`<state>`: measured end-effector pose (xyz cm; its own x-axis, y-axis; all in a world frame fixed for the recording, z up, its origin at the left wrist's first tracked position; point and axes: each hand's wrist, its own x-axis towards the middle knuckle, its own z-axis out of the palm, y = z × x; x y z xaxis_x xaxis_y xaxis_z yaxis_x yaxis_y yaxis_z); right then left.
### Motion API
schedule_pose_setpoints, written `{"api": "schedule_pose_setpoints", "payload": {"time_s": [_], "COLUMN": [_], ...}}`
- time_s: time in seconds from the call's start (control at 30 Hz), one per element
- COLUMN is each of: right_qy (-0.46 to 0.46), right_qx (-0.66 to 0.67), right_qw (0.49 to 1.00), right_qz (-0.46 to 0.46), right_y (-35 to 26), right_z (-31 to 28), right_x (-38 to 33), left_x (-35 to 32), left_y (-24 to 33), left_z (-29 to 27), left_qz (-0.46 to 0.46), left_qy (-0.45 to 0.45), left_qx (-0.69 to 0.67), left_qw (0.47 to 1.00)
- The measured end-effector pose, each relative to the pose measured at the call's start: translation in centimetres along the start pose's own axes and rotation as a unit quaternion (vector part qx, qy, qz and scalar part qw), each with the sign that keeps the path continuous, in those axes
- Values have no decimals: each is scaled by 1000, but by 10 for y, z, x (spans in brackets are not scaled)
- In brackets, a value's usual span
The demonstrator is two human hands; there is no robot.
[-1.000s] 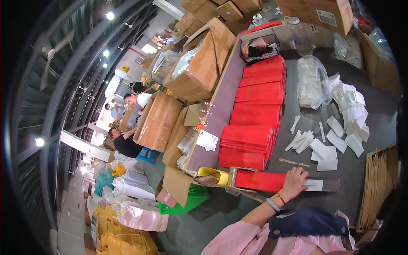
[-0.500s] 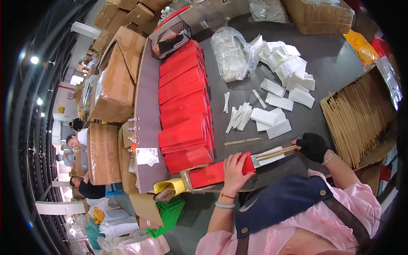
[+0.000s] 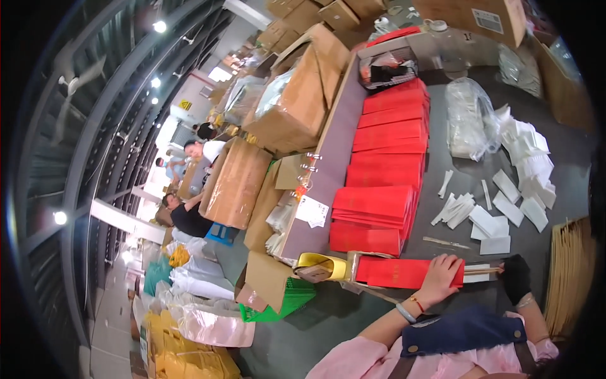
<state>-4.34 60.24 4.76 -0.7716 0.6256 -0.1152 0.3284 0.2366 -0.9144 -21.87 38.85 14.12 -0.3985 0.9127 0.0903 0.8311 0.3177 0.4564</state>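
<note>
My left hand (image 3: 440,281) lies over the open end of a red paper sleeve (image 3: 385,272), fingers curled on it and holding it against the table. My right hand (image 3: 516,278), in a black fingerless glove, grips the outer ends of a pair of wooden chopsticks (image 3: 485,271). The chopsticks lie along a white paper packet (image 3: 478,278), and both reach into the sleeve's mouth; their inner ends are hidden. Beyond the sleeve's far left end stands a yellow holder (image 3: 339,266) at the table's edge.
Overlapping red sleeves (image 3: 384,170) run along the low divider. White packets (image 3: 492,224) lie loose beside a plastic bag of packets (image 3: 467,120). A box of wooden sticks (image 3: 568,275) stands right of my gloved hand. Cartons (image 3: 237,183) and other people are beyond the divider.
The view has swung left, shifting the scene rightward. My right hand has come closer to my left, and the chopsticks and packet sit deeper in the red sleeve.
</note>
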Motion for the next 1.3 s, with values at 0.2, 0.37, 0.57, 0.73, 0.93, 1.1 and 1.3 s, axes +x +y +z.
{"api": "schedule_pose_setpoints", "payload": {"time_s": [0.2,0.37,0.57,0.73,0.93,1.1,1.3], "right_qy": [-128,-16,-148,4,-22,-40,-48], "right_qx": [39,-268,-351,-323,-342,-380,-427], "right_qw": [983,928,903,927,928,907,883], "right_qz": [-127,-256,-199,-188,-147,-176,-188], "right_y": [-80,-107,-119,-108,-132,-136,-142], "right_z": [67,2,-33,-44,-47,-41,-45], "right_x": [0,-1,-14,-5,-10,-5,-8], "left_x": [4,10,33,44,9,-1,-14], "left_y": [-13,4,29,-53,-57,-19,-25], "left_z": [15,-4,-55,-137,-92,-17,9], "left_qz": [32,86,113,65,-56,-172,-219], "left_qy": [30,49,-131,8,79,90,120], "left_qx": [-9,76,86,80,20,47,22], "left_qw": [999,992,981,995,995,980,968]}}
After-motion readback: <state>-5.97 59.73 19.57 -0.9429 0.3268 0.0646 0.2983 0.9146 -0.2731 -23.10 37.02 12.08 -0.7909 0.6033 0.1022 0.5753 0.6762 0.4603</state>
